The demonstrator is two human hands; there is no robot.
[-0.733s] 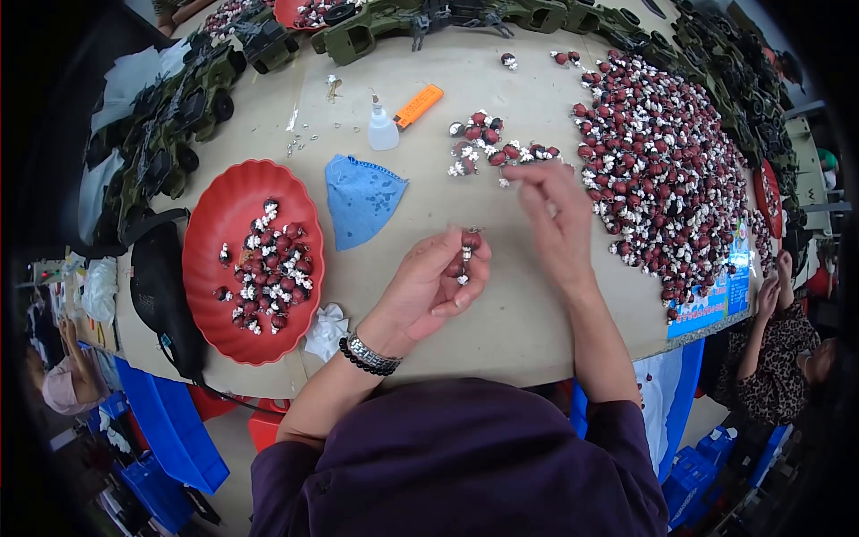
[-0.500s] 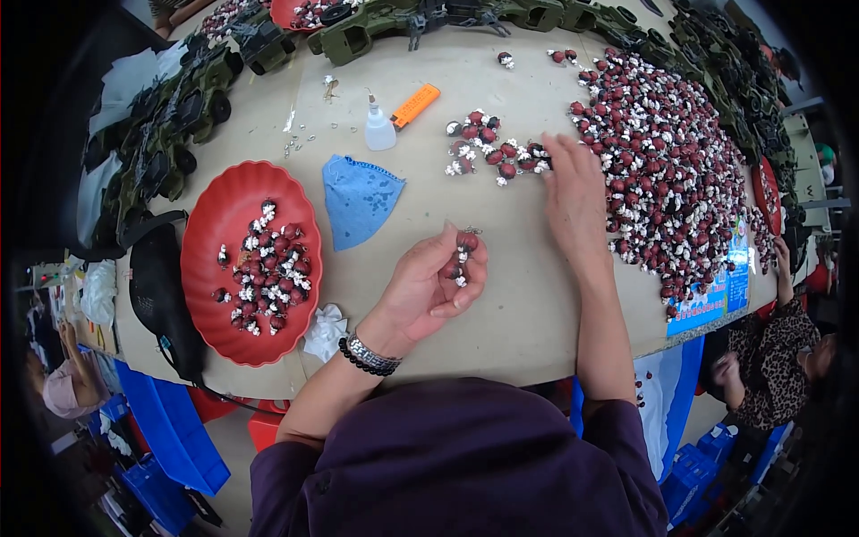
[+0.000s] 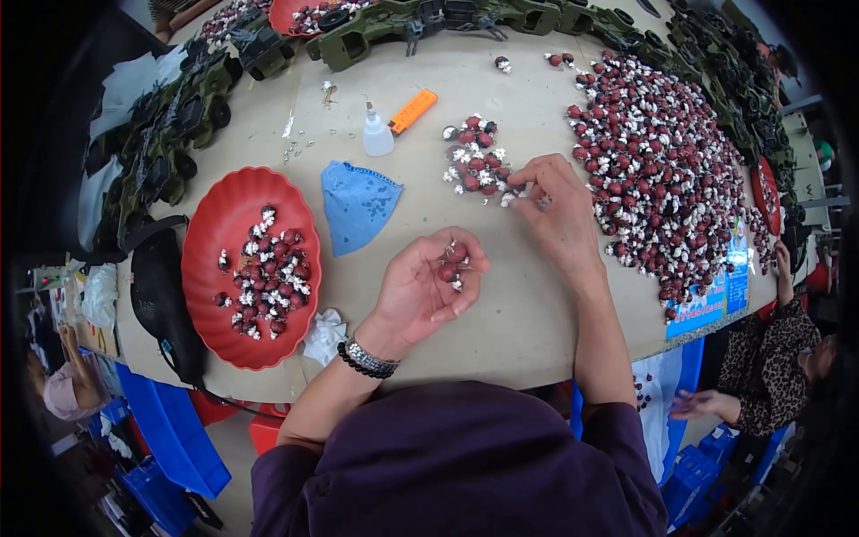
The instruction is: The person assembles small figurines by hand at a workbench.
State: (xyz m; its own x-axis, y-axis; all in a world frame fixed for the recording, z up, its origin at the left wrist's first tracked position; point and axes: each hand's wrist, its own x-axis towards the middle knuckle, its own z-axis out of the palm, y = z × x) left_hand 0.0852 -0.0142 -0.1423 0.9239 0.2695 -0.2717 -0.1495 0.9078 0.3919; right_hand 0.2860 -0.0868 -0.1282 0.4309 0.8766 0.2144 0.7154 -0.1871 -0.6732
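Note:
My left hand [image 3: 419,291] is turned palm up above the table, its fingers curled round a few small round trinkets [image 3: 453,262] in dark red, black and white. To its right, my right hand [image 3: 564,210] reaches down with bent fingers. Thumb and index finger close at the right edge of a small cluster of the same trinkets [image 3: 479,168], on a piece partly hidden by the fingertips. A large heap of these trinkets [image 3: 658,170] spreads beyond my right hand. More of them lie in a red scalloped tray [image 3: 201,268] on the left.
A blue cloth piece [image 3: 360,208], a small squeeze bottle [image 3: 377,134] and an orange knife-like tool [image 3: 413,111] lie mid-table. Green toy vehicles [image 3: 358,40] line the far and side edges. A crumpled tissue [image 3: 325,333] sits beside the tray. A co-worker's hand [image 3: 702,404] is at right.
My right hand has moved left and nearer, its fingers bending more. The small cluster is drawn closer together. My left hand has opened slightly round its trinkets. The co-worker's hand has stretched out.

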